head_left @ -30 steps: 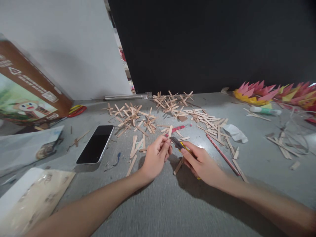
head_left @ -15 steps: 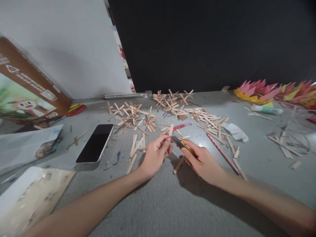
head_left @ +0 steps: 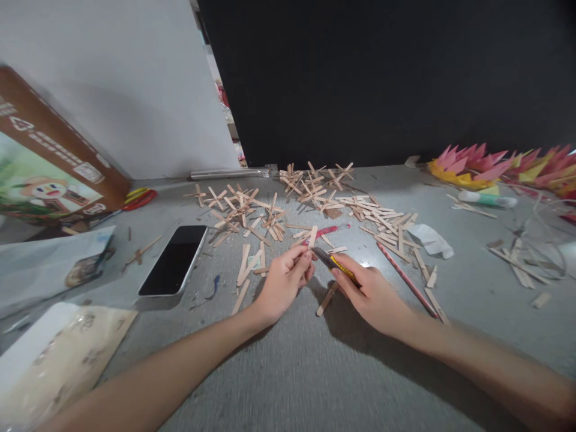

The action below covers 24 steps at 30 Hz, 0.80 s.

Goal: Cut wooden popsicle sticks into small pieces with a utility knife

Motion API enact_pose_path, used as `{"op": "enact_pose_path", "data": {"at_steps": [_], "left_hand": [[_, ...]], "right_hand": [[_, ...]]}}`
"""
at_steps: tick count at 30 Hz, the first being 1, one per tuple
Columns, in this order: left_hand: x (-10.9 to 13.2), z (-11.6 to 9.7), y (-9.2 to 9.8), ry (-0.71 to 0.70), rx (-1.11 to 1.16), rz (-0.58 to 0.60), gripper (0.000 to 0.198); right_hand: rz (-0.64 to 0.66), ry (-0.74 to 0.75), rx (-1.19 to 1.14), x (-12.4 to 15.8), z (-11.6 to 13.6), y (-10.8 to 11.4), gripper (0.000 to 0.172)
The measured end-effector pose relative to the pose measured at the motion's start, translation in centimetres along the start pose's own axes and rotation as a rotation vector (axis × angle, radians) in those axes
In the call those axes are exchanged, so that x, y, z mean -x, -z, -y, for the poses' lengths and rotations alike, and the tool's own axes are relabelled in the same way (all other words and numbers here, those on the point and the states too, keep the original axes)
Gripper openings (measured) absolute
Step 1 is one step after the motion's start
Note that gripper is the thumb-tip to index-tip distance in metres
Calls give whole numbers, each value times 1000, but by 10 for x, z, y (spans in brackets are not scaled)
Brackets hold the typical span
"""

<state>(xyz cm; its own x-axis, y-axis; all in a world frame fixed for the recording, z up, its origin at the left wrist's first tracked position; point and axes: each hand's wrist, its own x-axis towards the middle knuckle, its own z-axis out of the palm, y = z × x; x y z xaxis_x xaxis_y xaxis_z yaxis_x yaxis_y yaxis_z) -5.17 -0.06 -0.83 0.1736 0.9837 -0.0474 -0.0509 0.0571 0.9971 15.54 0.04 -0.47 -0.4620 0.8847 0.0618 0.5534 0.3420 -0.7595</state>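
Note:
My left hand (head_left: 282, 282) pinches a short wooden stick (head_left: 311, 237) that points up and away from me. My right hand (head_left: 369, 292) is closed round a yellow and black utility knife (head_left: 332, 261), whose tip touches the stick near my left fingertips. Both hands rest low over the grey table (head_left: 288, 372). One loose stick (head_left: 327, 298) lies on the table between my hands. Behind them are heaps of wooden sticks (head_left: 382, 222) and glued stick crosses (head_left: 238, 210).
A black phone (head_left: 174, 260) lies left of my hands. A brown printed box (head_left: 49, 168) and red scissors (head_left: 139, 199) sit at far left, plastic-wrapped sheets (head_left: 54, 354) at near left. A red pencil (head_left: 407, 281), crumpled paper (head_left: 429, 240), a glue stick (head_left: 483, 199) and pink-yellow paper flowers (head_left: 499, 168) are on the right.
Both hands have stayed almost in place; the knife and stick have shifted slightly away from me, the knife tip staying against the stick.

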Motion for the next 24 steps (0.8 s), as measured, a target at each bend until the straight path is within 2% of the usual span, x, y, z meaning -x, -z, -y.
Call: {"op": "enact_pose_path", "data": {"at_steps": [10,19,22,24], "left_hand": [[-1,3,1,14,10,4,36],[0,2,0,13,7,11,36],[1,3,0,-20,-28,-12,37],[2,5,0,-73,-91,-42,37]], "right_hand": [[-4,31,139,1,-2,2,32],[-41,133,322,3,-4,2,41],[-28,92,248,2,-2,2,36],[-12,38,105,1,2,2,30]]}}
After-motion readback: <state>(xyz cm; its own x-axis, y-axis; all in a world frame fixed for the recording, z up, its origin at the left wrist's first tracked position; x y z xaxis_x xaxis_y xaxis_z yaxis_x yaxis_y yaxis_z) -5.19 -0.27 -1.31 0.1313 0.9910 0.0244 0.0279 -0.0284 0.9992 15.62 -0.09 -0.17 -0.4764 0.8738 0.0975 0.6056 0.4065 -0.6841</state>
